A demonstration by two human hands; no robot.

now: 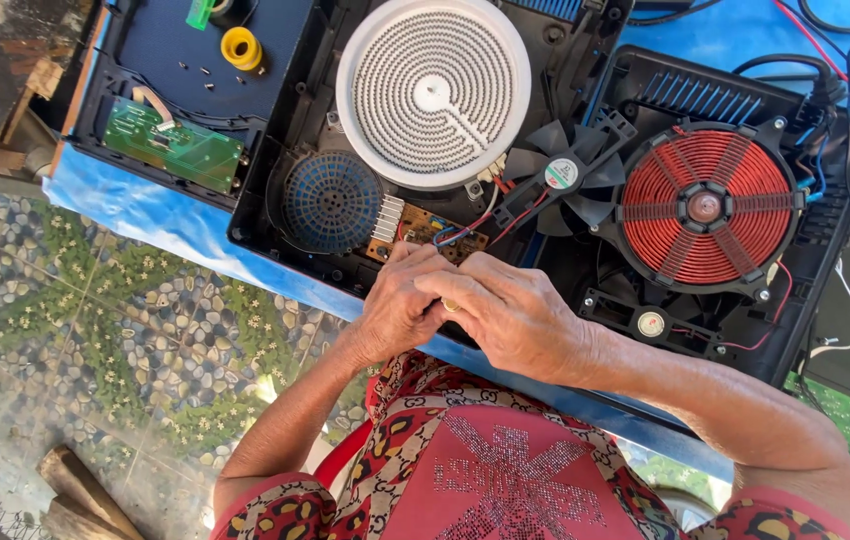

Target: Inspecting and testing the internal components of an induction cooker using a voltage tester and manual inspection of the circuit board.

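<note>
- Far out to the left of your fingers lies the green rectangular circuit board (pixel 175 146) in its dark blue plastic tray (pixel 160 50), with a yellow plastic spool (pixel 242 48) and a few loose screws beyond it; keep them there, clear of your wrists.
- Just up and left of your left fingertips sits the round blue mesh fan grille (pixel 331 201), and above that the white ceramic disc with its spiral heating coil (pixel 433 92).
- Your left hand (pixel 400 310) is curled, fingers together, pressed against the right one; whether it pinches anything cannot be told, since the fingertips hide it.
- Right at your fingertips is the small brown circuit board with red and blue wires (pixel 432 232), set in the open black plastic cooker housing (pixel 275 150). Work there with small, steady moves and do not tug the wires.
- Your right hand (pixel 510 315) lies folded over the left, fingers closed; its grip is also hidden.
- Up and right of your knuckles stands the black bladed cooling fan (pixel 562 172); further right, the round red copper induction coil (pixel 705 206). Avoid leaning your forearm on either.
</note>
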